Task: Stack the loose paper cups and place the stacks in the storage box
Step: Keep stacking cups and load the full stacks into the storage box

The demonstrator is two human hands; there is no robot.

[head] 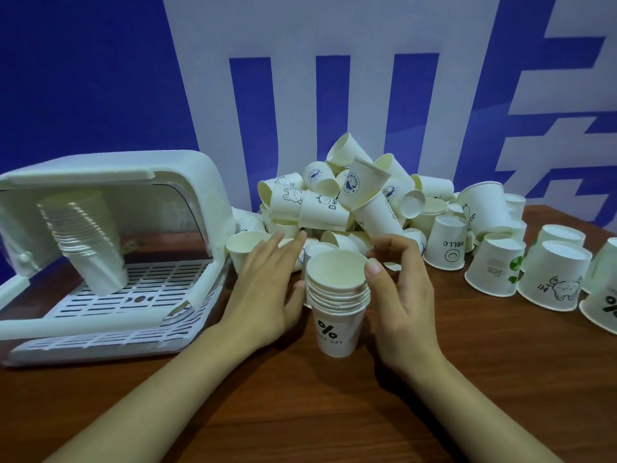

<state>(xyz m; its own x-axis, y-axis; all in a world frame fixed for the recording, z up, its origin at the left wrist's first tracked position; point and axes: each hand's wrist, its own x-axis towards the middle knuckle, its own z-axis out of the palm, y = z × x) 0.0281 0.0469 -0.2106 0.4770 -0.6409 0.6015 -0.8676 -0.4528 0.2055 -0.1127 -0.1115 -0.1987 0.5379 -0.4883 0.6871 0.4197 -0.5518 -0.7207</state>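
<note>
Landmark: storage box (187,182), white, lid up, standing on the table (300,412) at the left

Done so far: one tall stack of cups (87,238) already leans inside the box, its base on the slotted tray. That is the only stack stored, as far as I can see

In hand: a second, shorter stack (335,302) stands upright on the table just right of the box, between the two hands. Bottom cup printed with a percent sign. Several rims showing, count unclear. Left hand (267,289) is open and flat, fingers spread, resting against the stack's left side and reaching toward the pile. Right hand (404,289) is loosely curled, thumb touching the top rim; holding no loose cup

Left to do: most of it, by my judgement. A large heap of loose cups (350,198) lies behind the short stack, further right of the box. More cups stand upside down (554,275), single, furthest from the box

Estimate: early stage
</note>
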